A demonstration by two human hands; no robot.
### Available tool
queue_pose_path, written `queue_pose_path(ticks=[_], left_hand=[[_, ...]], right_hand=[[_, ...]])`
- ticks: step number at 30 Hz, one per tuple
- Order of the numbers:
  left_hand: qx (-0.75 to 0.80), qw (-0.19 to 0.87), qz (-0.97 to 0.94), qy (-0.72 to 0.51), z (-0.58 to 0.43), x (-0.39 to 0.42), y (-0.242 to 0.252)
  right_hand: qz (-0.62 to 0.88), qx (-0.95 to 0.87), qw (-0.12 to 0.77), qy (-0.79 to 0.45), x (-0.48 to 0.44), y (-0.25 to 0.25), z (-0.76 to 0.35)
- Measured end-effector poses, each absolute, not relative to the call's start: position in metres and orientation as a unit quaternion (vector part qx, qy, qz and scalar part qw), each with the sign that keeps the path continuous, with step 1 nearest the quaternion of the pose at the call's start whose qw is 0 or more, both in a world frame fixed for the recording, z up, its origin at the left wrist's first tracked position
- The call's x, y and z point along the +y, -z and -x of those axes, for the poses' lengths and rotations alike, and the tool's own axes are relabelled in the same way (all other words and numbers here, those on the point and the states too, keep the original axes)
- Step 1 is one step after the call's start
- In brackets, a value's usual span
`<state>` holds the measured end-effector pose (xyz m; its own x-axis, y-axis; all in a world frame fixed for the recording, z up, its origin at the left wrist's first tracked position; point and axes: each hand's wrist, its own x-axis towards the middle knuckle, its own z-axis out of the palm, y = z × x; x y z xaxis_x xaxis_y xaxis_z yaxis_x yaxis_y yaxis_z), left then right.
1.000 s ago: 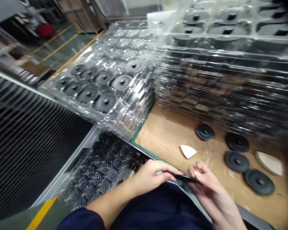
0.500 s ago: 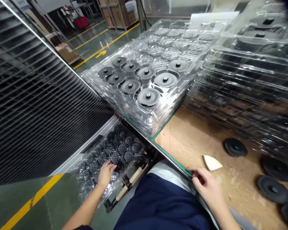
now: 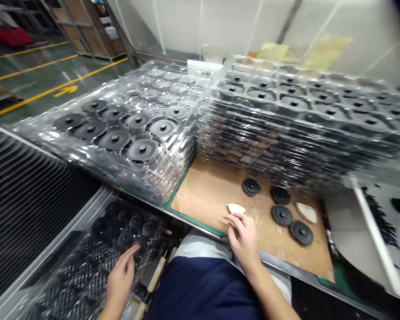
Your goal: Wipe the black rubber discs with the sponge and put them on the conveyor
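Observation:
My left hand is over a lower clear plastic tray, fingers stretched out and holding nothing. Round black discs with a raised centre fill several of that tray's pockets, just beyond my fingertips. Above the front edge of a brown board, my right hand is loosely bent with its fingers apart and nothing visible in them. A pale, wedge-shaped piece lies just beyond its fingertips. Farther right on the board are several loose black discs and a second pale piece.
Left of the board, a stack of clear trays carries grey-black discs in its top pockets. A taller stack of filled trays rises behind the board. A dark ribbed surface slopes at left; a white bin stands at right.
The view has swung right, bringing in more of the board and the tall tray stack. My right hand has lifted off the green edge toward the pale piece. My left hand stays over the lower tray.

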<state>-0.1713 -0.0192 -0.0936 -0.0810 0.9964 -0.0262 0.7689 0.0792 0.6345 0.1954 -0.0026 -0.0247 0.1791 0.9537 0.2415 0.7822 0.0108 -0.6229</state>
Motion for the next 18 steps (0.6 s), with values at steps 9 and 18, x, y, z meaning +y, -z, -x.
queue_pose_path(ticks=[9, 18], left_hand=[[0.298, 0.382, -0.826, -0.289, -0.014, 0.088, 0.031], [0.382, 0.401, -0.751, -0.360, -0.093, 0.139, 0.038]], right_hand=[[0.709, -0.614, 0.345, -0.028, 0.007, 0.037, -0.218], [0.741, -0.630, 0.231, 0.036, -0.010, -0.038, -0.271]])
